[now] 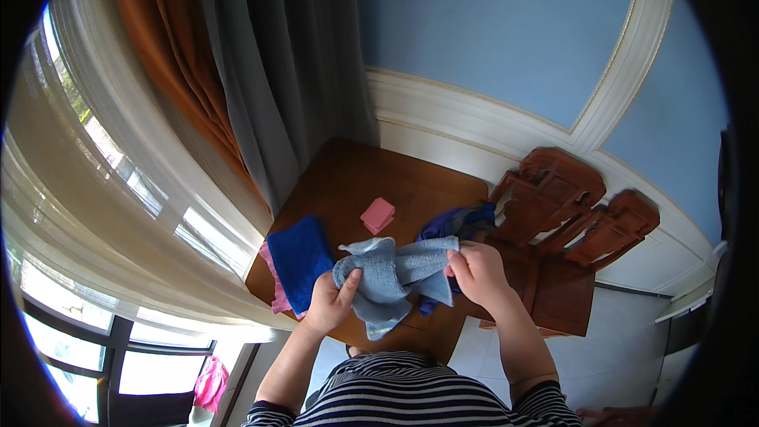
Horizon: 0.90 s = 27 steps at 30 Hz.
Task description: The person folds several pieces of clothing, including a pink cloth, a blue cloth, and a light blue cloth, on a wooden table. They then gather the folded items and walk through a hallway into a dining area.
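Note:
A greyish-blue terry towel (379,279) is held up over the wooden table (338,175), crumpled and partly folded over itself. My left hand (332,302) grips its left side, thumb on top. At its right corner, my right hand (479,273) pinches the fabric between thumb and fingers. A folded pink cloth (378,215) lies beyond the towel on the tabletop. To the left of my left hand, a dark blue cloth (300,261) lies flat over a pink cloth (276,287) with a ruffled edge. Behind my right hand sits a heap of dark blue and purple fabric (442,225), partly hidden.
Carved wooden chairs (554,190) stand at the table's right, against a blue and white panelled wall (474,35). Sheer curtains (148,190) and a grey drape (267,71) hang along the left and reach the table's edge. A bright pink cloth (211,384) hangs at the lower left.

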### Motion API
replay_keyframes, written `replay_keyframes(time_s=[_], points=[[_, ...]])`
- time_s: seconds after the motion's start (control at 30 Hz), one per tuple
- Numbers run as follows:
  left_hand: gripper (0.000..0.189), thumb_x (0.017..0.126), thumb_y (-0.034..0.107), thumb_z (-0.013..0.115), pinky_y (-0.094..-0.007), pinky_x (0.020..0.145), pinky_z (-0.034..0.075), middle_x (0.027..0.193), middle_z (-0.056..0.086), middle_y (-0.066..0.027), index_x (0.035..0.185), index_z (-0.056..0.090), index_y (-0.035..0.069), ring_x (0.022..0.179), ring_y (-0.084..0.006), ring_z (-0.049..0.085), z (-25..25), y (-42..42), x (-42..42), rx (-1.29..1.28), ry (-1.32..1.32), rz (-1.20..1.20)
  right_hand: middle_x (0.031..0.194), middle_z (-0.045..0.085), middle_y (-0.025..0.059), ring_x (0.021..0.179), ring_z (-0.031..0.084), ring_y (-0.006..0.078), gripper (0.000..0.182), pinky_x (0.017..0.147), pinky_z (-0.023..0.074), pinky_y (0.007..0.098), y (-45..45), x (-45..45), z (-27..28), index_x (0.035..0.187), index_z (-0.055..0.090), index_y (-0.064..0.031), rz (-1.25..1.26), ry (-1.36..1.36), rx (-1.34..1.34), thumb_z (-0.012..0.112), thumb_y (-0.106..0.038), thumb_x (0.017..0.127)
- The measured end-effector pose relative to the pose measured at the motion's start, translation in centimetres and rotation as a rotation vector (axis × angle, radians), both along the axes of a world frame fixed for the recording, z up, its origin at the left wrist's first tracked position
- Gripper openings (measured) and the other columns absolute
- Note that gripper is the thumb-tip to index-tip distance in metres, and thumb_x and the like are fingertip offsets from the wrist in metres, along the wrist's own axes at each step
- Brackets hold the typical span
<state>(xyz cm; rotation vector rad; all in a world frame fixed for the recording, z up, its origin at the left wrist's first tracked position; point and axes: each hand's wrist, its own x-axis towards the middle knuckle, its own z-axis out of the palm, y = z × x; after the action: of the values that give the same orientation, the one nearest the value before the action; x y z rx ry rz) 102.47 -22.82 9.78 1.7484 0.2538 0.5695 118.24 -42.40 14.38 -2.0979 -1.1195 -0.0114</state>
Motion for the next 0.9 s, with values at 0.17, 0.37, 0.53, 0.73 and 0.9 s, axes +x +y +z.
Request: replay_keyframes(time_s=[0.17,0.37,0.53,0.73,0.9], points=[[0.011,0.085,0.006,0.056,-0.0215,0.064,0.044,0.08,0.058,-0.0076,0.095,0.056,0.0,0.069,-0.0118,0.055,-0.6,-0.6,1.9,-0.292,-0.197,0.204,0.064,0.053,0.0027,0.06,0.048,0.0121,0.035,0.058,0.0389,0.0273,0.0,-0.1,0.2,0.072,0.054,0.0012,0.001,0.527,0.376,0.045,-0.026,0.092],[0.037,0.073,0.007,0.067,-0.0306,0.069,0.05,0.092,0.056,-0.0121,0.105,0.049,0.0,0.076,-0.0225,0.059,0.5,-3.7,2.4,0.253,-0.212,0.066,0.07,0.048,-0.0019,0.064,0.042,0.0075,0.036,0.06,0.0358,0.0234,0.3,-1.3,-0.6,0.074,0.051,-0.0008,0.027,0.704,0.354,0.042,-0.03,0.093],[0.035,0.076,0.01,0.066,-0.0285,0.068,0.049,0.089,0.057,-0.0132,0.104,0.051,-0.003,0.074,-0.0224,0.058,-2.4,-3.6,5.1,0.048,-0.158,0.059,0.066,0.047,-0.0013,0.061,0.041,0.0086,0.029,0.058,0.0362,0.0251,1.6,-3.0,0.8,0.073,0.049,-0.0013,0.158,0.538,0.312,0.046,-0.023,0.091],[0.017,0.088,0.014,0.053,-0.0257,0.072,0.047,0.085,0.062,-0.0064,0.094,0.059,-0.001,0.076,-0.0141,0.058,-2.5,0.8,3.1,-0.552,0.115,-0.382,0.08,0.056,0.0038,0.075,0.053,0.0153,0.024,0.073,0.0424,0.0289,0.0,1.6,-0.7,0.085,0.054,-0.0051,-0.141,1.105,0.901,0.044,-0.026,0.092],[0.041,0.093,0.037,0.036,-0.0372,0.09,0.044,0.104,0.061,-0.0114,0.11,0.055,0.005,0.097,-0.0239,0.056,0.1,0.9,2.6,-1.62,0.027,-0.265,0.113,0.054,0.0061,0.105,0.05,0.0181,0.039,0.091,0.0384,0.0362,-0.6,2.2,-4.4,0.116,0.047,-0.0113,0.082,1.516,1.047,0.038,-0.042,0.092]])
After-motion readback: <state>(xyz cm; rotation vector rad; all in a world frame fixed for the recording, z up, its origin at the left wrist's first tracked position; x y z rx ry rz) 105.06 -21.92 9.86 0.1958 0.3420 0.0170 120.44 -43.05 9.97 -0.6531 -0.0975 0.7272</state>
